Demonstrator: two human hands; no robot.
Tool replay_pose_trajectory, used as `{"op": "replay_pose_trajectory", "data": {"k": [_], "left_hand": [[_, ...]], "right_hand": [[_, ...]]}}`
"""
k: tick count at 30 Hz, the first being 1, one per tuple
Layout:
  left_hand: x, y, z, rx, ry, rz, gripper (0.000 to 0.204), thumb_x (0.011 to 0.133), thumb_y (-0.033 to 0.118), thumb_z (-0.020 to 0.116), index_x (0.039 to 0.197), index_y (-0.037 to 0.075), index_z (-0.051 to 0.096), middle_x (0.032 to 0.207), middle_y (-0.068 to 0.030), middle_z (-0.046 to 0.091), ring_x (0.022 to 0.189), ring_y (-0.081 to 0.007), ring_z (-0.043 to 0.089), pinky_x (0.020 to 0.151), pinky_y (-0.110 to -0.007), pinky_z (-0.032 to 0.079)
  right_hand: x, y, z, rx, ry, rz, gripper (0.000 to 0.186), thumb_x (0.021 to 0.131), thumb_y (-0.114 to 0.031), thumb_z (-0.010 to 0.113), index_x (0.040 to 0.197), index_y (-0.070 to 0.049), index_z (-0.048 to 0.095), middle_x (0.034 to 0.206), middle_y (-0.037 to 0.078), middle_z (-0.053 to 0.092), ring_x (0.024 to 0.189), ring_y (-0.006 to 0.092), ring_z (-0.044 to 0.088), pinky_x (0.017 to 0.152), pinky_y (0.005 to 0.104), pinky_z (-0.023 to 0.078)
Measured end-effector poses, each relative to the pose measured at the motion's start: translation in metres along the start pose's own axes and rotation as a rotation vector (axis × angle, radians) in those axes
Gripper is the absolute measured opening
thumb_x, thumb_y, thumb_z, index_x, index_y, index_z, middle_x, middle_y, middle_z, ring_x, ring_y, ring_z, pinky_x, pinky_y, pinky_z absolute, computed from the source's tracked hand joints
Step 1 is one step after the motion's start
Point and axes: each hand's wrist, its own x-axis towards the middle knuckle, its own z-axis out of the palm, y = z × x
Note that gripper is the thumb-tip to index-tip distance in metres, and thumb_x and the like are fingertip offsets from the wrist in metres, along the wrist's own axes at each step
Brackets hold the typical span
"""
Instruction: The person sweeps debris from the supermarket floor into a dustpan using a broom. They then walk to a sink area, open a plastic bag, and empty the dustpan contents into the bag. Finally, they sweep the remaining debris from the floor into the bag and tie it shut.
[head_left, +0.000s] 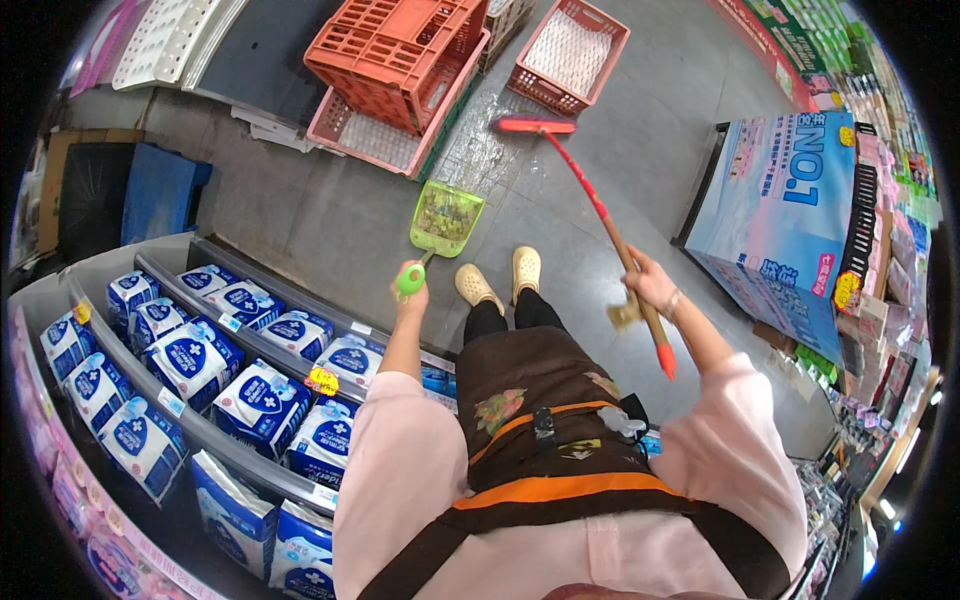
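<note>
A translucent green plastic dustpan (443, 218), littered inside, tilts just above the grey floor (330, 220); beside it, the red-headed wooden-handled broom (590, 190) slants across that floor.

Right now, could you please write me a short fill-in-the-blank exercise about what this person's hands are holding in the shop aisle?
The left hand holds a green plastic ____ by its handle.
The right hand grips the wooden handle of a red ____.
The stacked plastic crates on the grey floor are ____ in colour.

Missing words: dustpan; broom; orange-red
</note>
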Motion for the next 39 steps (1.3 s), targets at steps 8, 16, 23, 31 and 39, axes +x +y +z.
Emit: {"op": "replay_pose_trajectory", "data": {"k": [8,16,23,31,39], "left_hand": [[0.006,-0.014,-0.009,-0.092,0.079,0.18,0.021,0.088,0.027,0.054,0.091,0.006,0.06,0.082,-0.016,0.064,0.081,-0.0329,0.062,0.071,-0.039,0.048],[0.011,-0.012,-0.013,-0.057,0.041,0.139,0.021,0.088,0.027,0.054,0.092,0.008,0.06,0.085,-0.0177,0.063,0.084,-0.0355,0.061,0.073,-0.041,0.047],[0.012,-0.014,-0.008,-0.105,0.022,0.218,0.019,0.086,0.025,0.055,0.091,0.008,0.06,0.088,-0.0186,0.063,0.084,-0.0383,0.06,0.072,-0.042,0.047],[0.017,-0.034,-0.002,-0.093,0.002,0.209,0.014,0.09,0.019,0.055,0.092,0.005,0.057,0.086,-0.0051,0.057,0.081,-0.0147,0.053,0.074,-0.028,0.044],[0.023,-0.01,-0.006,-0.132,0.0,0.258,0.018,0.087,0.026,0.056,0.09,0.008,0.059,0.082,-0.0176,0.062,0.08,-0.0377,0.061,0.069,-0.04,0.048]], "right_hand": [[0.182,0.016,0.054,1.148,-0.477,0.271,0.021,0.084,-0.025,0.05,0.072,-0.009,0.047,0.063,0.006,0.05,0.048,0.0219,0.049,0.045,0.0388,0.041],[0.153,0.003,0.113,-0.373,0.131,0.359,0.041,0.084,-0.022,0.044,0.116,0.002,0.052,0.107,0.028,0.059,0.106,0.0404,0.055,0.088,0.0443,0.045],[0.065,0.053,0.126,-0.719,-0.226,0.311,0.048,0.086,-0.032,0.049,0.117,0.004,0.049,0.11,0.028,0.058,0.106,0.0383,0.056,0.091,0.0431,0.043],[0.052,0.033,0.024,-0.285,-0.099,0.137,0.05,0.085,-0.042,0.051,0.1,0.004,0.062,0.087,0.017,0.065,0.085,0.0285,0.063,0.076,0.0361,0.046],[0.232,0.078,0.101,-0.545,-0.159,0.033,0.041,0.085,-0.031,0.046,0.094,0.005,0.062,0.09,0.022,0.065,0.091,0.0327,0.064,0.075,0.0434,0.05]]}}
